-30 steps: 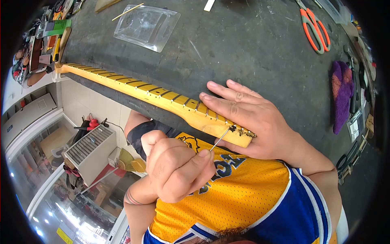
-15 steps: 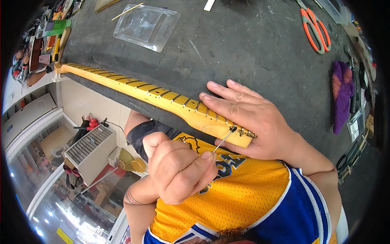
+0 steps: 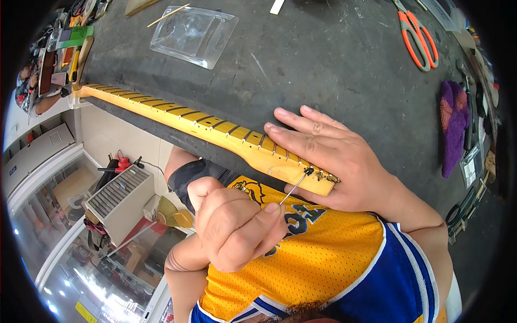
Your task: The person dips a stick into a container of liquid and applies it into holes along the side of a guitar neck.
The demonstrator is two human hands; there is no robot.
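Note:
A yellow wooden guitar neck (image 3: 207,126) with dark fret lines and dots runs from the far left to the middle of the view. My right hand (image 3: 339,156) grips its near end, fingers stretched over the fretboard and thumb round the lower side. In the closed fingers of my left hand (image 3: 239,226) is a thin metal rod (image 3: 291,195). The rod's tip meets a dark clump (image 3: 308,170) on the neck's edge. More dark smears (image 3: 326,176) sit close by, towards the end of the neck. The rod's other end is hidden in my left hand.
On the dark tabletop (image 3: 323,64) lie a clear plastic tray (image 3: 196,37) with a thin wooden stick (image 3: 168,15), orange-handled scissors (image 3: 417,40) and a purple cloth (image 3: 453,129). Tools line the right edge. Another person (image 3: 27,89) is at the far left.
My left hand and the rod have shifted very slightly left. The dark clump at the rod's tip looks a little different. My right hand and the guitar neck have stayed put.

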